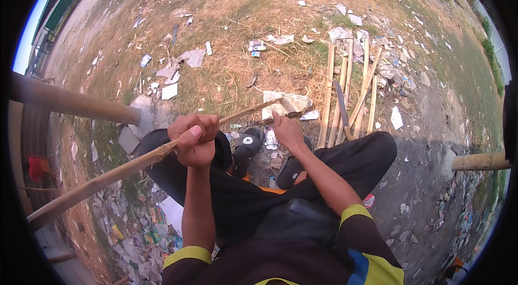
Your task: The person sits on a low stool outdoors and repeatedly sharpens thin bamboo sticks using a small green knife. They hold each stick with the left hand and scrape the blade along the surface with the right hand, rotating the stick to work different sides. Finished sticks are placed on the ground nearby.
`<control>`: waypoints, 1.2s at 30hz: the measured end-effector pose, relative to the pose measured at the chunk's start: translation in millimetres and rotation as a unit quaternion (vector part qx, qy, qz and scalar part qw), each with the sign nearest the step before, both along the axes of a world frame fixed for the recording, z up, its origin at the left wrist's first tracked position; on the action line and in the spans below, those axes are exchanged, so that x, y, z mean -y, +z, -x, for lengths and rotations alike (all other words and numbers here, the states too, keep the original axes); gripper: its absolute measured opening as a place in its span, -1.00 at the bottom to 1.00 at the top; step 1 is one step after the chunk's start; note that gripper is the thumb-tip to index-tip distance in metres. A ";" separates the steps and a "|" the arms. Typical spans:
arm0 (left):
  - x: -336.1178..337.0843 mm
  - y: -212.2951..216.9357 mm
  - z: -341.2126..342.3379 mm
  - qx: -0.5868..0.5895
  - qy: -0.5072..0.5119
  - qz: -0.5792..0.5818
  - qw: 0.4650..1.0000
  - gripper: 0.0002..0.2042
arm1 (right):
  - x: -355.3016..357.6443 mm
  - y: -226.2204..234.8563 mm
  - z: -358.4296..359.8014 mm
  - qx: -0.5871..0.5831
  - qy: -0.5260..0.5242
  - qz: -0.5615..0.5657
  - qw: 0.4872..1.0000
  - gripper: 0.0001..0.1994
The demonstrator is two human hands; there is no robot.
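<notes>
My left hand (193, 138) is wrapped around a long split bamboo strip (116, 173). The strip slants from the lower left, over my left knee, to a thin tip in front of my right hand (288, 133). My right hand is closed just below that tip, its thumb side up; anything inside its fingers is hidden. A dark, slim object lies just beyond it, too unclear to name. To the right, a machete (340, 102) with a dark blade and a light handle rests against several pale bamboo strips (326, 99) laid side by side on the ground.
Bamboo poles stand at the left (81, 102) and right (480, 161), on pale bases. My sandalled feet (248, 147) are between my bent knees. Paper, plastic scraps and rubble litter the dry grass. A pale flat slab (286, 102) lies ahead of my feet.
</notes>
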State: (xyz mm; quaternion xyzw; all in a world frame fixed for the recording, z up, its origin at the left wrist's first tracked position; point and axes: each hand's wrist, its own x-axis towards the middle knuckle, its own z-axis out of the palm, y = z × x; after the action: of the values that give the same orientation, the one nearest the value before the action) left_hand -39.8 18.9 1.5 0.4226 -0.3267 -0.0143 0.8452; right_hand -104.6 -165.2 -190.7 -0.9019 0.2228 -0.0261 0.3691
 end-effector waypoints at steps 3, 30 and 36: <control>4.7 3.1 1.7 0.012 -0.007 -0.005 1.000 -0.69 | 4.5 9.6 -5.2 0.005 0.004 -0.006 1.000 -0.39; 5.0 3.3 -3.0 0.051 -0.042 -0.007 0.998 -0.69 | 67.8 -69.3 -37.3 -0.147 0.025 0.058 0.987 -0.33; 1.2 1.5 -1.9 0.038 -0.031 -0.005 0.999 -0.70 | 77.1 -89.8 -34.5 -0.196 0.023 0.115 0.974 -0.37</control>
State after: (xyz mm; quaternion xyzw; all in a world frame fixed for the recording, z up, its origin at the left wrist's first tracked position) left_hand -37.9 17.8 3.0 0.4167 -0.3718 -0.0263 0.8291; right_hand -70.1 -242.3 -280.5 -0.9307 0.2657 0.1344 0.2125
